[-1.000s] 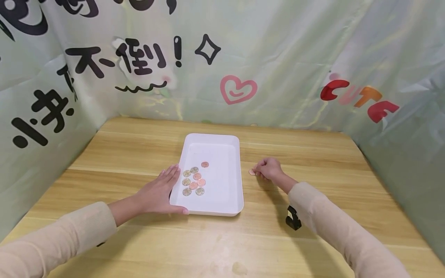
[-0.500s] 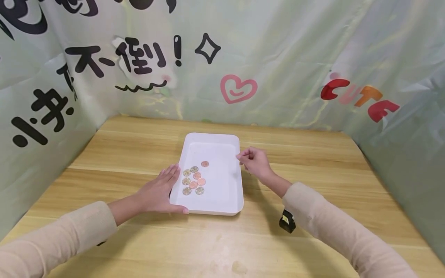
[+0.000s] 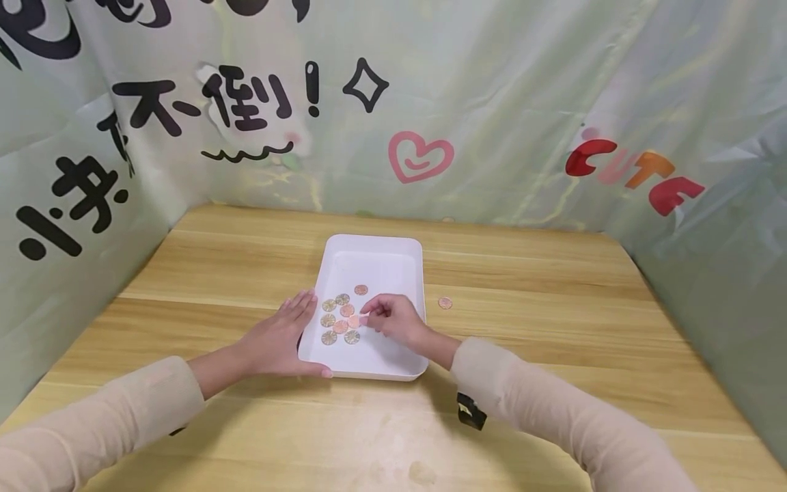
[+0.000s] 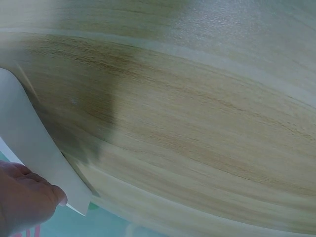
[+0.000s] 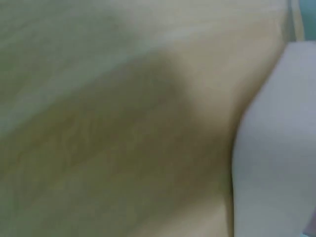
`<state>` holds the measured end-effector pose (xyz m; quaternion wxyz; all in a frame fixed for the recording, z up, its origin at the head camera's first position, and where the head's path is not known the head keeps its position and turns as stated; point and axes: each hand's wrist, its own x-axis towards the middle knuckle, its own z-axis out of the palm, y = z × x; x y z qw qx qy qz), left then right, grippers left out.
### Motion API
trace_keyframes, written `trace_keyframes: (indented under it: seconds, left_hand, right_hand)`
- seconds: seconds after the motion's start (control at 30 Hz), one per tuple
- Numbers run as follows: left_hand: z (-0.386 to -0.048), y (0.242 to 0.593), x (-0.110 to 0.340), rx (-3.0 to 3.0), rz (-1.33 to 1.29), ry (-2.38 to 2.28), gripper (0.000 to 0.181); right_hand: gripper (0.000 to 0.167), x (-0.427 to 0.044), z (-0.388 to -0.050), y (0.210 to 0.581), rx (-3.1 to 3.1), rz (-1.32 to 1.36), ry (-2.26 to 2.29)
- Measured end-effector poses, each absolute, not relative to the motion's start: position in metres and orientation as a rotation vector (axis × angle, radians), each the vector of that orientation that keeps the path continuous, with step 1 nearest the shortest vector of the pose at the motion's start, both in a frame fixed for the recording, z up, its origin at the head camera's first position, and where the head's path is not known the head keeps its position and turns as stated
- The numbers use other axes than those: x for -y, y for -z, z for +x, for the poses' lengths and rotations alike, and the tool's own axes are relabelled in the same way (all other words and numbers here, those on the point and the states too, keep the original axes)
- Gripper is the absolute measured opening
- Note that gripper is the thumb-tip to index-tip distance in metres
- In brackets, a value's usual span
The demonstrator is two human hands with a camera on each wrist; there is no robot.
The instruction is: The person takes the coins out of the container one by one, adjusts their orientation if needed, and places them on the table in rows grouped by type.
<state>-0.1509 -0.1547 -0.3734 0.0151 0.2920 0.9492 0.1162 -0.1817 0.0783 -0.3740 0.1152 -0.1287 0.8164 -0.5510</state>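
A white rectangular tray [image 3: 393, 273] lies on the wooden table, with several silvery and copper-coloured coins [image 3: 341, 326] on its left half. My left hand [image 3: 273, 342] rests against the tray's near left corner, fingers straight along the left side and thumb along the front edge. In the left wrist view part of that hand [image 4: 27, 200] shows at the tray's wall [image 4: 34, 133]. Over the tray, my right hand [image 3: 396, 320] pinches a small coin, mostly hidden by thumb and fingertips, just right of the other coins. A copper-coloured coin [image 3: 445, 303] lies on the table right of the tray.
Printed fabric hangs as a wall [image 3: 492, 102] behind and on both sides of the wooden table [image 3: 535, 273]. A black device [image 3: 471, 411] is strapped under the right sleeve. The right wrist view is blurred and shows table and the tray's outer side [image 5: 276, 148].
My right hand has moved left from beside the loose coin, past the tray's right rim, to over the coins. The loose coin stays put. My left hand and the tray have not visibly moved.
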Motion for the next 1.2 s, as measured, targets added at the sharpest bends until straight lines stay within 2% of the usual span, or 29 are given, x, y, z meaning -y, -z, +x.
trace_keyframes:
  seconds: [0.37,0.6,0.93,1.2]
  left_hand:
    - [-0.150,0.372,0.155,-2.952,0.909,-0.366,0.119]
    - [-0.150,0.372,0.155,-2.962,0.919,-0.368,0.120]
    - [-0.150,0.372,0.155,-2.968,0.937,-0.382,0.121]
    - [-0.150,0.373,0.155,-2.969,0.929,-0.397,0.121]
  right_hand:
    - [0.012,-0.064,-0.176,0.391,-2.432,-0.456,1.470]
    - [0.015,-0.061,-0.177,0.391,-2.476,-0.573,1.393]
    - [0.012,-0.058,-0.179,0.385,-2.580,-0.747,1.094]
    - [0.013,-0.058,-0.177,0.381,-2.625,-0.684,1.068]
